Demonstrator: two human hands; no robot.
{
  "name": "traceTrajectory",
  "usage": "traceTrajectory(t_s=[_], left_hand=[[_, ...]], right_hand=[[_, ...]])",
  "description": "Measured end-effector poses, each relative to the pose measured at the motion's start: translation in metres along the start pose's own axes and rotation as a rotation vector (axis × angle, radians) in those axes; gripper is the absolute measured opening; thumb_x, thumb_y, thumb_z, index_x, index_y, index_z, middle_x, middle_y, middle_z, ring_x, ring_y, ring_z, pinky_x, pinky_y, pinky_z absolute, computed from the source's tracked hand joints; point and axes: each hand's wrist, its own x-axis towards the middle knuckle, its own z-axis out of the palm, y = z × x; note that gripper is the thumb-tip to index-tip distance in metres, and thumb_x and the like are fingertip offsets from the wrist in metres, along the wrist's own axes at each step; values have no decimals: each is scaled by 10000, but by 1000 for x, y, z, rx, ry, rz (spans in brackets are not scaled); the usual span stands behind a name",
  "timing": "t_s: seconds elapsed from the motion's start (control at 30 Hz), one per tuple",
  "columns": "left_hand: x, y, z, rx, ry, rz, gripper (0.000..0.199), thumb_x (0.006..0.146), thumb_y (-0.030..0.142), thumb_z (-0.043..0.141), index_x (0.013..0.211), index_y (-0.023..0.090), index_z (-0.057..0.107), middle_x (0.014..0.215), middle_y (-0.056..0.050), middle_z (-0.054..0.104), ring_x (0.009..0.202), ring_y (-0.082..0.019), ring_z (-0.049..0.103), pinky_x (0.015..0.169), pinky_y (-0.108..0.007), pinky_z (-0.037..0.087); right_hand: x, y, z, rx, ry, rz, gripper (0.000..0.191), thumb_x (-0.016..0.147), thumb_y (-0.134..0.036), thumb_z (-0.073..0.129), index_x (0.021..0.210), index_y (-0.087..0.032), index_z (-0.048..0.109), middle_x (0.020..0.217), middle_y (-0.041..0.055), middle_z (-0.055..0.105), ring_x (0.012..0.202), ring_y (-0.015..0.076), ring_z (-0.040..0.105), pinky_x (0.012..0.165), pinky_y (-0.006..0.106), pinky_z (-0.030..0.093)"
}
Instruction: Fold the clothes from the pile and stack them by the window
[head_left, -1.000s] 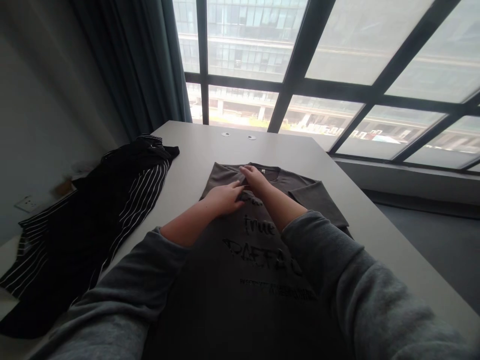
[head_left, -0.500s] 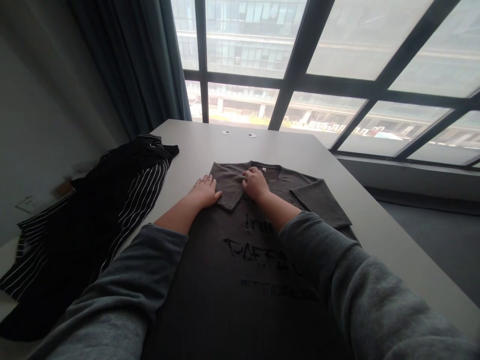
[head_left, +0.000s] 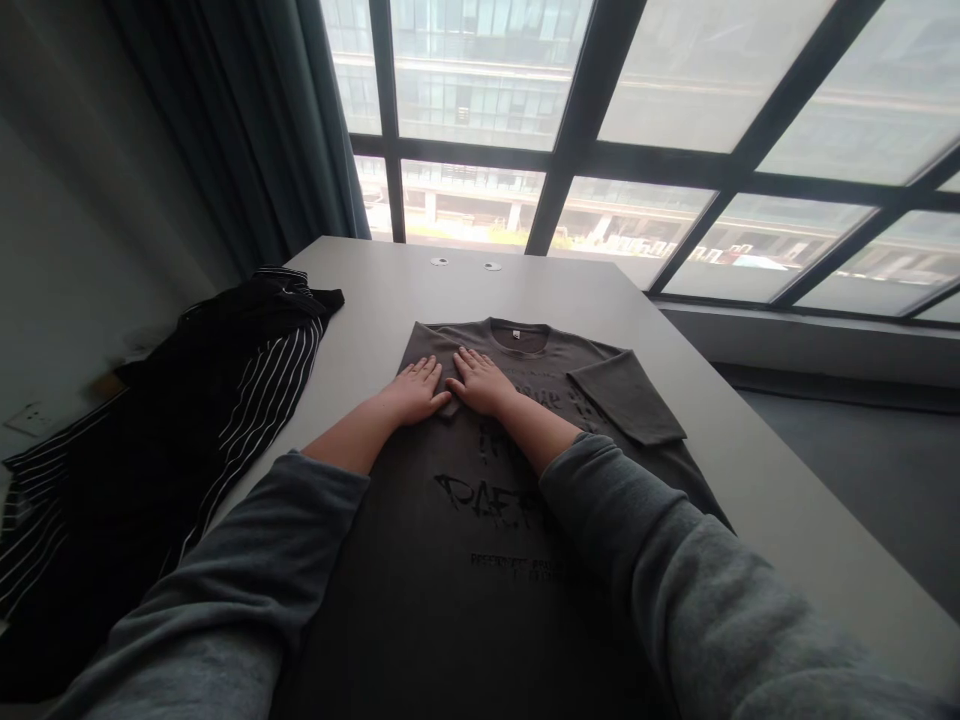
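A dark grey T-shirt (head_left: 420, 600) with black lettering lies front side up before me, its collar toward the window. My left hand (head_left: 418, 390) rests flat on the left sleeve, fingers spread. Close beside it, my right hand (head_left: 482, 382) lies flat on the shirt's upper chest, fingers stretched out, below and left of the collar. Both sleeves are folded inward over the front; my hands cover much of the left one. The right sleeve (head_left: 630, 395) shows fully. My right forearm hides part of the print.
The white table (head_left: 375, 275) carries the shirt. Along its left side lies a heap of black clothing with white stripes (head_left: 262, 400). Two round white discs (head_left: 493, 267) sit near the far edge. Behind stand a dark curtain (head_left: 247, 130) and a large framed window (head_left: 480, 200).
My right hand has left the spot by the collar, moved left and down, and flattened beside my left hand. The left hand has stayed on the sleeve. The view has shifted slightly.
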Motion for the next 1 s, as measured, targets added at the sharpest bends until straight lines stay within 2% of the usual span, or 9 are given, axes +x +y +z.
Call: traceTrajectory(t_s=[0.2,0.33,0.43,0.53,0.57,0.63,0.73,0.87,1.0], left_hand=[[-1,-2,2,34,15,10,841,1069,599,322,1717,67,255,1798,-164,124,1675,-308,129,1345,-431,132],[-2,-3,3,32,41,2,822,1067,599,334,1715,96,283,1799,-152,146,1674,-299,141,1342,-421,142],[-3,-3,3,26,46,0,813,1069,598,322,1715,106,286,1799,-147,154,1675,-291,142,1340,-416,144],[-4,-2,2,26,44,5,818,1070,599,311,1716,98,279,1799,-153,156,1675,-286,144,1341,-410,137],[-4,-2,2,28,43,5,820,1070,596,309,1715,92,276,1799,-157,154,1675,-286,141,1342,-411,135],[-4,-1,1,31,35,2,822,1071,584,307,1714,73,268,1798,-166,148,1677,-291,128,1343,-421,132],[-4,-1,-2,36,3,-15,821,1070,567,303,1717,64,251,1798,-170,132,1678,-300,114,1344,-443,134],[-4,5,-9,50,-20,-25,803,1066,555,311,1725,100,249,1800,-154,136,1677,-295,122,1339,-441,157],[-16,23,-17,106,23,-95,759,1069,538,328,1718,145,300,1792,-143,208,1673,-300,159,1338,-472,139]], right_hand=[[-5,-6,-1,85,155,-10,643,1096,-427,427,1631,-75,475,1709,166,417,1628,263,301,1331,395,221],[-15,7,-10,52,253,-5,656,1089,-439,436,1642,-87,462,1746,164,346,1657,285,207,1341,451,185],[-30,54,-31,-18,286,81,717,1074,-464,464,1663,-60,409,1781,191,229,1676,327,87,1340,518,126],[-55,126,-55,-36,312,289,741,1058,-440,490,1660,-18,391,1783,220,198,1677,347,34,1336,520,70],[-65,150,-62,-22,325,395,754,1049,-438,505,1660,-13,387,1784,229,182,1676,349,36,1333,511,67],[-84,192,-68,1,338,524,770,1044,-424,503,1642,44,374,1752,314,196,1661,402,103,1308,577,102],[-106,229,-62,131,306,647,733,1024,-471,522,1613,-38,463,1741,266,284,1633,414,211,1289,591,163],[-116,239,-49,238,289,660,694,1006,-504,545,1560,-86,546,1725,220,347,1632,415,197,1291,576,146],[-116,221,-56,203,361,675,607,998,-462,575,1528,-164,589,1697,169,400,1632,431,154,1283,671,49]])
